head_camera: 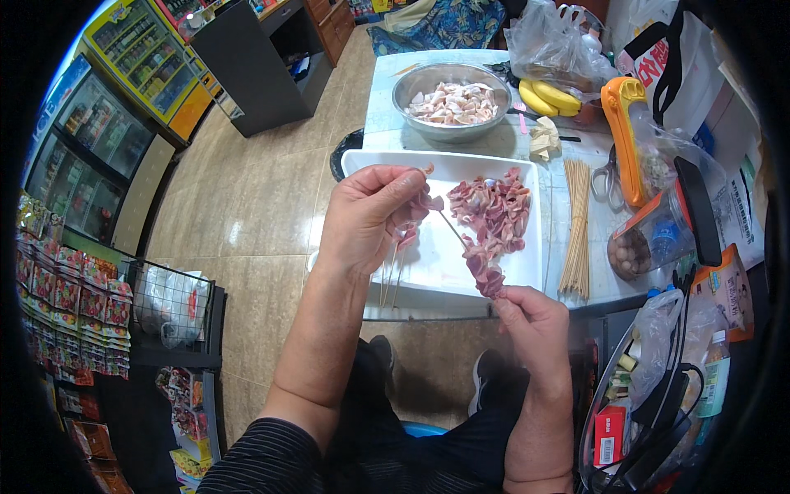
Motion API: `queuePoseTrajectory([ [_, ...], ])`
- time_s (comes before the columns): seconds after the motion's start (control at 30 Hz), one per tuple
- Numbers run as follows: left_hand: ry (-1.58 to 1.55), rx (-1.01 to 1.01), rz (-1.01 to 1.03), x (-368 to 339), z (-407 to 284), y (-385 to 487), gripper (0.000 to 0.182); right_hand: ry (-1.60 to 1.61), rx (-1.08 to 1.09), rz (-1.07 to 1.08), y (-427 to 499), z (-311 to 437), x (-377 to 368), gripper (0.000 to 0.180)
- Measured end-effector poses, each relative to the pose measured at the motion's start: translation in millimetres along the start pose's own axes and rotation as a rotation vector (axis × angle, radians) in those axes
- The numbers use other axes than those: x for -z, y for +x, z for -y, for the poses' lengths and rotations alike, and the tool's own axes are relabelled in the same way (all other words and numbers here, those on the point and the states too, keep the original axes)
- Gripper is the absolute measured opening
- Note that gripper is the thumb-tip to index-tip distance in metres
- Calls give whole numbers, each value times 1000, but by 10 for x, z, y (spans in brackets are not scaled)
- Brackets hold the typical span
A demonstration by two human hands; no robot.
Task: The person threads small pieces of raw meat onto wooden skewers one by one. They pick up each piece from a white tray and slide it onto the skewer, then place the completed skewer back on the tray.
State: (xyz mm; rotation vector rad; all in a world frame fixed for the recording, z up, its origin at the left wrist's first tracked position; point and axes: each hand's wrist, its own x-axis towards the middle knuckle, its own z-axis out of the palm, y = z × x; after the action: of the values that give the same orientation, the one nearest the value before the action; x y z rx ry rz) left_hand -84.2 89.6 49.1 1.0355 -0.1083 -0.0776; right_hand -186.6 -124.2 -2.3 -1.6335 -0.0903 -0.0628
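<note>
Between my hands a thin skewer slants over a white plastic tray. Threaded pieces of raw, dark pink meat, gizzard-like, bunch along its lower part. My right hand grips the skewer's low end, just past the tray's near edge. At the upper end, my left hand pinches more of this meat between thumb and fingers; its fingers hide the tip. A loose heap of the same meat lies in the tray's right half. Several loaded skewers rest at its left, partly behind my left hand.
Behind the tray stands a steel bowl of pale raw meat pieces. To the right lie a bundle of bamboo skewers, scissors, a lidded clear jar and bananas. A crowded basket sits by my right forearm.
</note>
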Motion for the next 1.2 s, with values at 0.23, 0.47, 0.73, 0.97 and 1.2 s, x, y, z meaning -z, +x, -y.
queuePoseTrajectory([
  [0.23,63,48,147,-54,79,-44,11,0,-3,4,-6,11,-28,13],
  [0.47,165,118,127,-210,228,-134,11,112,-73,-28,8,-4,-14,15],
  [0.73,223,193,174,-258,315,-128,12,173,-104,-47,21,-9,2,14],
  [0.97,233,234,127,-218,287,-178,17,185,-87,-4,16,-66,-40,13],
  [1.2,915,66,203,-204,111,-116,20,249,-130,-270,184,-185,62,15],
])
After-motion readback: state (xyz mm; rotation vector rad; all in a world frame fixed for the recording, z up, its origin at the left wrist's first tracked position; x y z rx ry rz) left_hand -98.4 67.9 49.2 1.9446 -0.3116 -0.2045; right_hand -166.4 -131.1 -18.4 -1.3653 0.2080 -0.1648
